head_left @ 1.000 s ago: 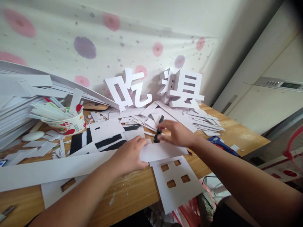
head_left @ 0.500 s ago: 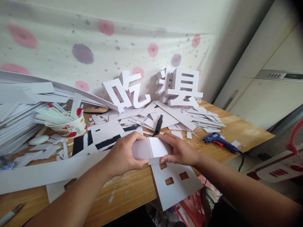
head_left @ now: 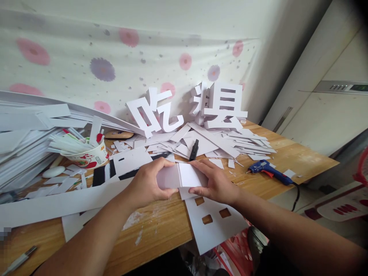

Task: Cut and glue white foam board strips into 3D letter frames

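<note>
Between my two hands is a white foam board piece [head_left: 188, 177] with a seam or fold running down its middle. My left hand [head_left: 152, 180] grips its left side, thumb at the near edge and fingers on the far side. On its right side my right hand [head_left: 215, 180] is closed the same way. Partly beneath it, a white board with square cutouts [head_left: 217, 235] overhangs the table's front edge. Just beyond the piece lies a black tool or clip [head_left: 194, 150], its kind unclear.
White block characters [head_left: 155, 113] lean at the back among board scraps [head_left: 201, 140]. A blue glue gun [head_left: 268, 171] lies at right, its cord over the edge. At left stand a paper tub of glue sticks [head_left: 89, 158] and stacked boards; a utility knife [head_left: 20, 260] is near the front.
The view has shifted slightly, so the table's things appear a little further right. Both hands keep hold of the foam board piece, which appears slightly more tilted toward me.
</note>
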The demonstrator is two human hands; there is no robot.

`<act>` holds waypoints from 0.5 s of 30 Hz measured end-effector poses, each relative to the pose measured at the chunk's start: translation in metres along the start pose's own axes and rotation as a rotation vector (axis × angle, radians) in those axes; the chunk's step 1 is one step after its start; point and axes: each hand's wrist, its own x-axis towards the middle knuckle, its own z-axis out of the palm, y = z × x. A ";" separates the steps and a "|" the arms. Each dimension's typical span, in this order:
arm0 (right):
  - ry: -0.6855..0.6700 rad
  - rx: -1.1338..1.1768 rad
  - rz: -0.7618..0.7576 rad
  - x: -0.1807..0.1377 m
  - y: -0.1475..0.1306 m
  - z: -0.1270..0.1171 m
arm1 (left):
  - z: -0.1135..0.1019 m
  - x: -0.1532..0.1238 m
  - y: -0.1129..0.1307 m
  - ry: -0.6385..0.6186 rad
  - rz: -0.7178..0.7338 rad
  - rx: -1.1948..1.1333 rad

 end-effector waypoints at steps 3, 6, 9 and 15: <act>0.055 -0.035 0.053 0.002 0.006 -0.001 | -0.001 0.002 -0.002 0.044 -0.032 0.033; 0.145 -0.089 0.246 0.004 0.023 -0.012 | -0.002 0.005 -0.008 0.083 -0.076 0.117; -0.012 -0.162 0.267 0.004 0.039 -0.027 | 0.001 0.009 -0.020 0.023 -0.031 0.192; -0.379 -0.231 0.038 0.003 0.036 -0.013 | 0.026 0.023 -0.050 -0.129 0.032 0.321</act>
